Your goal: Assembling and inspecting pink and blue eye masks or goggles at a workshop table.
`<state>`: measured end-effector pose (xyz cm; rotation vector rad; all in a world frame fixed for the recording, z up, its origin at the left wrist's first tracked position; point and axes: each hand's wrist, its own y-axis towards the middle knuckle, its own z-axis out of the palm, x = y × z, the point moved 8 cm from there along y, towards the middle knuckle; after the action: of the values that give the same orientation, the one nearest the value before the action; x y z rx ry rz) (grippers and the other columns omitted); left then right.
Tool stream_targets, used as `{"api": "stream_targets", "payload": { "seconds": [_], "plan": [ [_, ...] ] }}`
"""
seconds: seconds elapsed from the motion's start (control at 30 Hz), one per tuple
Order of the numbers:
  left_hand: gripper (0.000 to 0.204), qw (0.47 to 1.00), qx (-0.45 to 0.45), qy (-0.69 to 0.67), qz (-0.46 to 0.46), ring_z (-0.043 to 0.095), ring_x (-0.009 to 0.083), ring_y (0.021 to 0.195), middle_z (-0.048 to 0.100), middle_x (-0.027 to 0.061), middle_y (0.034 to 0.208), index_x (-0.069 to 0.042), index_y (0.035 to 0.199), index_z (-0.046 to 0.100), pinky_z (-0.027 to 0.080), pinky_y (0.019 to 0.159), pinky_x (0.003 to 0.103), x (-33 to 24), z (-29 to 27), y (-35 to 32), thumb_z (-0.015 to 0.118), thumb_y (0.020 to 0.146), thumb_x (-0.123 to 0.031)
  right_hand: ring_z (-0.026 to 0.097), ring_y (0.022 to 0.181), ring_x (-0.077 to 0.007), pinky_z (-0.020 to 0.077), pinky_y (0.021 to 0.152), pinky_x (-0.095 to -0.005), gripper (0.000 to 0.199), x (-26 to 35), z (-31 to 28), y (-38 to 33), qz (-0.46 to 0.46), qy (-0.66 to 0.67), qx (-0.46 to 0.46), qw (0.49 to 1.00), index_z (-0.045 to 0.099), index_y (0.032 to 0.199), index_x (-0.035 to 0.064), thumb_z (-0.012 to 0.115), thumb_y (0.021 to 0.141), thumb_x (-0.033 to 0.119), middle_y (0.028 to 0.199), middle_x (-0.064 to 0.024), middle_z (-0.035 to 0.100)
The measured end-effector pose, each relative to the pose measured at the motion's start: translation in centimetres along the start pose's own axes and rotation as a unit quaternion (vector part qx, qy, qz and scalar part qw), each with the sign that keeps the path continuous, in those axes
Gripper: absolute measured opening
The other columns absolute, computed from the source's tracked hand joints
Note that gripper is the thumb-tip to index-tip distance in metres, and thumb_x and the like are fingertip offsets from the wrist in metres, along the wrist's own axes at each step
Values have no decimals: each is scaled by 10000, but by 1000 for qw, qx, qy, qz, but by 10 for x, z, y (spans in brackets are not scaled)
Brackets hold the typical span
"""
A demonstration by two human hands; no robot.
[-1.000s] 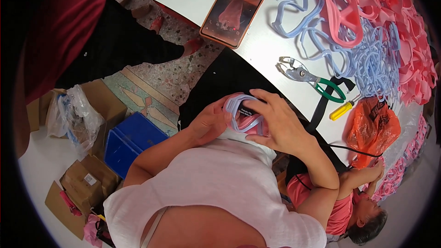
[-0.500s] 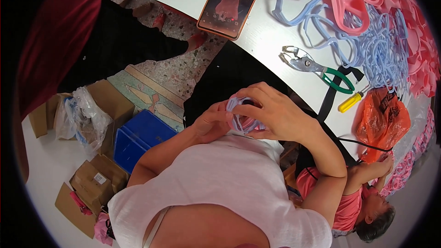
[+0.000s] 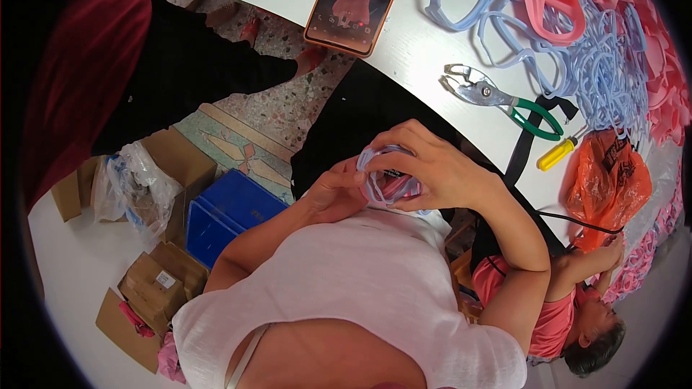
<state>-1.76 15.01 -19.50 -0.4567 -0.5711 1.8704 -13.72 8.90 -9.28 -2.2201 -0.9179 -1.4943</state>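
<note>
Both hands at chest. Right hand (image 3: pixel 440 169) fingers curl over pale blue loop (image 3: pixel 378 173), left hand (image 3: pixel 335 191) pinching its left side; pliers (image 3: pixel 501 97) on counter (image 3: pixel 425 50) beyond.

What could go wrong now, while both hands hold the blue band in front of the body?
1. The phone overhangs the table edge; a bump might knock it off.
2. The left hand and right hand work the blue band off the table, so if it slips, it may drop to the floor.
</note>
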Motion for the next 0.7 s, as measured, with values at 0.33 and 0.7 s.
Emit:
{"api": "stream_targets", "payload": {
  "seconds": [0.33, 0.7],
  "plan": [
    [558, 999, 21, -36, 10, 582, 196, 1115, 617, 45, 1130, -75, 1273, 531, 437, 1039, 415, 1, 6, 2, 775, 794, -223, 502, 1129, -316, 445, 962, -398, 631, -11, -2, -6, 35, 26, 13, 999, 617, 1221, 117, 826, 630, 196, 1269, -122, 521],
    [311, 991, 25, -132, -2, 597, 185, 1044, 634, 42, 1054, -72, 1144, 615, 443, 1019, 427, 6, 0, 3, 709, 862, -165, 510, 1112, -324, 486, 915, -399, 630, -9, 1, -7, 9, 8, -6, 1000, 610, 1216, 137, 808, 618, 161, 1246, -122, 528]
  ]
}}
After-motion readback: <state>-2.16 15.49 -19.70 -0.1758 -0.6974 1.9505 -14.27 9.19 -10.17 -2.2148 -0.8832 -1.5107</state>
